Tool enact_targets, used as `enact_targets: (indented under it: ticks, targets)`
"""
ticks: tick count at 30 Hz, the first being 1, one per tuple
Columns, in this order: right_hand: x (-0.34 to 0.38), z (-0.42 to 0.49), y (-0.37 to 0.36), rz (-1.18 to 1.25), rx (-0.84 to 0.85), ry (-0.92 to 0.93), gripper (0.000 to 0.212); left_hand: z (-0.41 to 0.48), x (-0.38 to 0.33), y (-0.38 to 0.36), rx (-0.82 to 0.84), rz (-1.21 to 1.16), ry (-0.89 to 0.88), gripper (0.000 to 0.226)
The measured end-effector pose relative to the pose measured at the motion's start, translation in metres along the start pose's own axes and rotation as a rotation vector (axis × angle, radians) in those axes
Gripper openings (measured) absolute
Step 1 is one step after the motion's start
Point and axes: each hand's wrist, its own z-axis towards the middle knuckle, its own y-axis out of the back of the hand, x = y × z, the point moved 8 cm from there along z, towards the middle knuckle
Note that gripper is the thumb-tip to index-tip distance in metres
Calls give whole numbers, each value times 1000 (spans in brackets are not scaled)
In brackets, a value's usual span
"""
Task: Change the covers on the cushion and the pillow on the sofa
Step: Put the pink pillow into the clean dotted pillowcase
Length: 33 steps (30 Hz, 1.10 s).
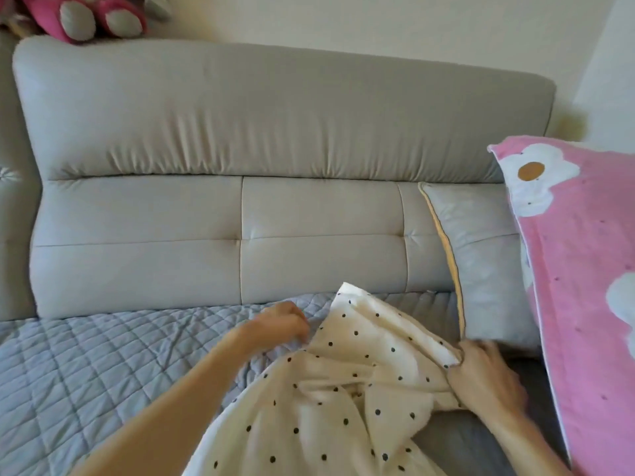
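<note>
Spotted cover (pixel 343 389), cream with dark dots, lies crumpled on the sofa seat nearest the viewer. Right hand (pixel 481 376), somewhat blurred, grips the cover's folded hem. Left hand (pixel 285 322) has its fingers curled at the cover's left edge; whether it pinches the cloth cannot be told. Quilted mat (pixel 86 355) lies under the cover. Grey cushion (pixel 488 262), edged in yellow, leans on the backrest (pixel 240 132), just beside the pink flowered pillow (pixel 584 269) at right. Plush toy (pixel 79 18) sits on top of the backrest.
</note>
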Motion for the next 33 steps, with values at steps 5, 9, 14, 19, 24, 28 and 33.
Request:
enact_targets:
  ticks: [5, 9, 14, 19, 24, 28, 33]
  targets:
    - [-36, 1, -1, 429, -117, -75, 19, 66, -18, -33, -109, -145, 114, 7]
    - [-49, -1, 7, 513, -226, -116, 27, 80, -36, -63, 25, 40, 12, 40]
    - [-30, -7, -6, 529, -117, -31, 20, 67, -57, -70, 102, 56, -154, 39]
    - [-18, -15, 2, 324, -49, 92, 19, 46, -82, -66, 23, 135, -278, 23]
    - [21, -4, 50, 283, -197, 188, 15, 14, -84, 14, -76, 24, -280, 13]
    - [72, 30, 95, 549, -312, 247, 25, -11, -65, 82, -77, 248, -244, 23]
    - [127, 67, 96, 240, -367, 272, 23, -21, -32, 177, -460, 983, -57, 25]
